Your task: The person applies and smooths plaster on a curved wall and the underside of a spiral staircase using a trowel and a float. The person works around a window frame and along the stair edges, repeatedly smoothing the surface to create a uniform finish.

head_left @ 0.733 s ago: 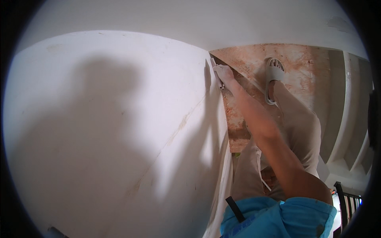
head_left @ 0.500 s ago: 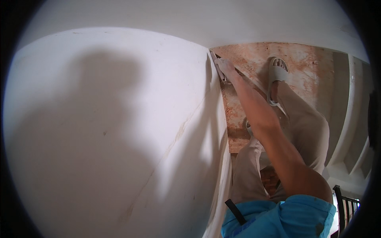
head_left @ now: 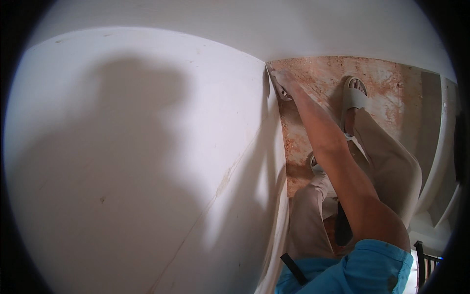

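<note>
My right hand (head_left: 288,82) is closed on a narrow, pale, flat tool (head_left: 281,93) down in the corner where the white wall meets the floor. The tool lies along the foot of the wall (head_left: 147,147), and my fingers cover much of it, so its exact kind does not show. My right arm reaches to it from a blue sleeve. The wall is smooth, with a thin tan streak (head_left: 224,179) running down it at a slant. My left hand is out of view.
My feet, in light sandals (head_left: 355,95), rest on a reddish, dust-smeared floor (head_left: 318,68). A second white wall (head_left: 318,29) closes off the far side. Pale steps or ledges (head_left: 433,147) stand to the right, with a dark railing (head_left: 426,259) at the lower right.
The whole view has shifted slightly, so the corner, arm and feet sit a little further right. The tool in my right hand has turned and shows less of its long edge.
</note>
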Demonstrator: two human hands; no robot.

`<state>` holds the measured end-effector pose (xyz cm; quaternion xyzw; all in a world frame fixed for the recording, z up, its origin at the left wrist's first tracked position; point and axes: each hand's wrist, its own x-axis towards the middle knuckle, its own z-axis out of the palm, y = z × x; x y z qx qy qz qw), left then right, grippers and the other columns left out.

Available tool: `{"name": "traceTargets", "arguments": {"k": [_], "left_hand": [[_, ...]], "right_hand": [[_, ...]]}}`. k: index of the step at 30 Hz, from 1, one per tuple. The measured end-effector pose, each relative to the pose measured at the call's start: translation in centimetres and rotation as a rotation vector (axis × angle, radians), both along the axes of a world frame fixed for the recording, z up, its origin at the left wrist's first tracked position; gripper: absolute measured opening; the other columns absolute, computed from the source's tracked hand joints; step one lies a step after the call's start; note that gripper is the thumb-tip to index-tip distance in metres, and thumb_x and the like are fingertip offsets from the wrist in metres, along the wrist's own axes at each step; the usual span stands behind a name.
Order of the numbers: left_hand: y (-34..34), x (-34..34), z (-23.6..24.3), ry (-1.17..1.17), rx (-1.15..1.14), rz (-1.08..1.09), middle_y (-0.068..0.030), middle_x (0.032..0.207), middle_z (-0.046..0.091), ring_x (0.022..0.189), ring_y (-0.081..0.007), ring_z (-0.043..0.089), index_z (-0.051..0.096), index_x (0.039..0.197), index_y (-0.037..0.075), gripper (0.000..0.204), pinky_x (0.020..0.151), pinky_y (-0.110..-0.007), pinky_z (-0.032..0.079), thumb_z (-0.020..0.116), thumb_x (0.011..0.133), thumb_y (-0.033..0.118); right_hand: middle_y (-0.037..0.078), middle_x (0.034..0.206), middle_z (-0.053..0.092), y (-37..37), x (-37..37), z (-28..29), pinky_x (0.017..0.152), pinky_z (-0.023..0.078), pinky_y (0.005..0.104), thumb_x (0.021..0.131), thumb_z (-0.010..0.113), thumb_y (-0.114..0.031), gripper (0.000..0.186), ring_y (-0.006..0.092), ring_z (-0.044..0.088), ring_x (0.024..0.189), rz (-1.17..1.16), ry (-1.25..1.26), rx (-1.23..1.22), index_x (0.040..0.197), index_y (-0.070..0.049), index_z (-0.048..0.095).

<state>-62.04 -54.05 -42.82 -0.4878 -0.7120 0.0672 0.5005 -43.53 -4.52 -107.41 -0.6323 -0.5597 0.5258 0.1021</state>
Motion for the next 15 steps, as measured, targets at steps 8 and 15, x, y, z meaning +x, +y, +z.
{"name": "traceTargets", "arguments": {"k": [8, 15], "left_hand": [[0.0, -0.6, -1.9, 0.003, 0.04, -0.013, -0.0116, 0.1, 0.053, 0.081, -0.0192, 0.052, 0.043, 0.142, 0.002, 0.052, 0.077, -0.035, 0.043, 0.046, 0.102, 0.034], [-0.3, -0.1, -2.1, -0.05, 0.063, -0.022, -0.0112, 0.099, 0.053, 0.081, -0.0189, 0.052, 0.043, 0.143, 0.002, 0.052, 0.076, -0.035, 0.043, 0.045, 0.102, 0.034]], "right_hand": [[0.024, 0.091, 0.07, -0.2, -0.6, 4.7, 0.081, 0.051, 0.041, 0.084, 0.062, -0.035, 0.042, 0.0323, 0.067, 0.087, -0.251, 0.321, -0.179, 0.096, 0.004, 0.071], [0.018, 0.079, 0.07, -2.8, -2.2, 8.3, 0.071, 0.053, 0.0377, 0.082, 0.066, -0.033, 0.039, 0.0272, 0.067, 0.073, -0.413, 0.54, -0.1, 0.1, 0.001, 0.073]]}}
